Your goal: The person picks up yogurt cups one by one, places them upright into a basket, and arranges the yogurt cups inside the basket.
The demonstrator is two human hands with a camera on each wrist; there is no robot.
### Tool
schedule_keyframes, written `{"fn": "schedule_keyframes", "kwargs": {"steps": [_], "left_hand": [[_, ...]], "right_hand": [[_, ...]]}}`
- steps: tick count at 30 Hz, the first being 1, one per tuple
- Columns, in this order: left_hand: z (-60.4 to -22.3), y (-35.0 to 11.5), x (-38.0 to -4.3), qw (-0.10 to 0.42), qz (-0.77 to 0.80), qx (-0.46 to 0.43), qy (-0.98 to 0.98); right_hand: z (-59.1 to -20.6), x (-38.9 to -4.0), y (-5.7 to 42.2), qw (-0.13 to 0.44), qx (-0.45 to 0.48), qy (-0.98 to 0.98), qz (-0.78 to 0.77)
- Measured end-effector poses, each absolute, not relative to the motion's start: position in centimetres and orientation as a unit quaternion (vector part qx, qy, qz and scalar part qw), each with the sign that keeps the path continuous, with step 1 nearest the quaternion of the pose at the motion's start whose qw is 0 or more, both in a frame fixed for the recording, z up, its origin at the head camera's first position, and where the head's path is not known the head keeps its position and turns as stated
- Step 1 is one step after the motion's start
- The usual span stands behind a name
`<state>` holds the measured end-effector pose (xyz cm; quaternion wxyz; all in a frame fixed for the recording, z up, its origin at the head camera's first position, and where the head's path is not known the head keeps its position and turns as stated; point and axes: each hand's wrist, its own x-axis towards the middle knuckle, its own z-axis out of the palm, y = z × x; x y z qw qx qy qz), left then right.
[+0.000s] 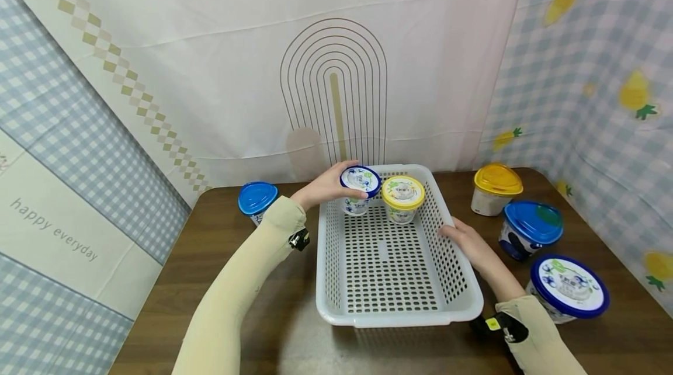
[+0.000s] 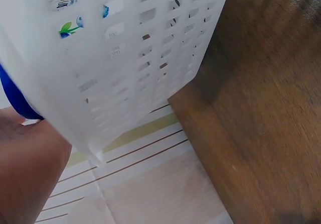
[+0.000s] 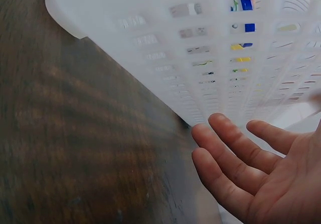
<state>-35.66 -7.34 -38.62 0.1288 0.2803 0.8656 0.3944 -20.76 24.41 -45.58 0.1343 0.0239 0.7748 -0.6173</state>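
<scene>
In the head view my left hand [image 1: 328,185] grips a small blue-lidded yogurt tub [image 1: 360,179] by its lid, thumb in front and fingers behind. That tub is at the far left inside a white perforated plastic basket [image 1: 399,319]. Beside it in the basket stands a yellow-lidded yogurt tub [image 1: 403,191]. The left wrist view shows the basket's side wall [image 2: 125,73] with the left hand [image 2: 25,158] at its rim. My right hand [image 1: 470,243] is at the basket's right side; in the right wrist view its fingers [image 3: 230,158] are spread loosely beside the basket wall [image 3: 170,48].
On the brown table [image 1: 226,258], a blue-lidded tub [image 1: 257,198] stands left of the basket. To the right are a yellow-lidded tub [image 1: 496,188], another with a plain blue lid [image 1: 532,226] and a larger blue-rimmed tub [image 1: 570,287]. A patterned cloth [image 1: 236,89] hangs behind.
</scene>
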Motion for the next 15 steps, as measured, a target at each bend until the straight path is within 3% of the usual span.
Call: {"fn": "schedule_keyframes", "kwargs": {"steps": [15], "left_hand": [[-39.19, -6.80, -35.82, 0.129, 0.359, 0.271, 0.884]], "right_hand": [[-45.62, -20.79, 24.45, 0.137, 0.027, 0.769, -0.624]]}}
